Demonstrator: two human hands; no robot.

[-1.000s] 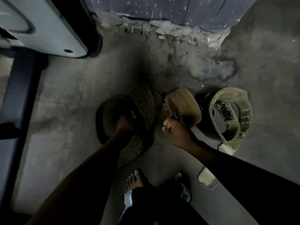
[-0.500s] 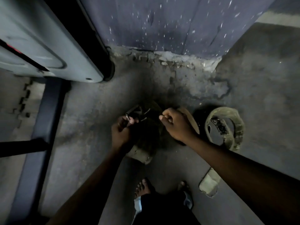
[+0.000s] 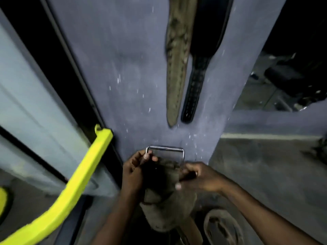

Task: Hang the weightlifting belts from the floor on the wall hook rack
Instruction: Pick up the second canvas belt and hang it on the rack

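Head view: the gaze had swung up off the floor, and the belt (image 3: 164, 188) came with it, low centre of the frame, lifted against the blue wall (image 3: 123, 68). The left hand (image 3: 135, 171) was pinched closed on the left side of the chrome buckle (image 3: 165, 149); the right hand (image 3: 198, 177) was clenched around the strap just beside it. A moment before, both were down among the coiled belts. Two belts, one camouflage (image 3: 177, 68), one black (image 3: 194, 85), already hung upper centre; the hook rack itself sat out of frame. Another coiled belt (image 3: 221, 225) waited on the floor (image 3: 265, 165), lower right. So the pick-up looked done, with the hanging next, I'd say.
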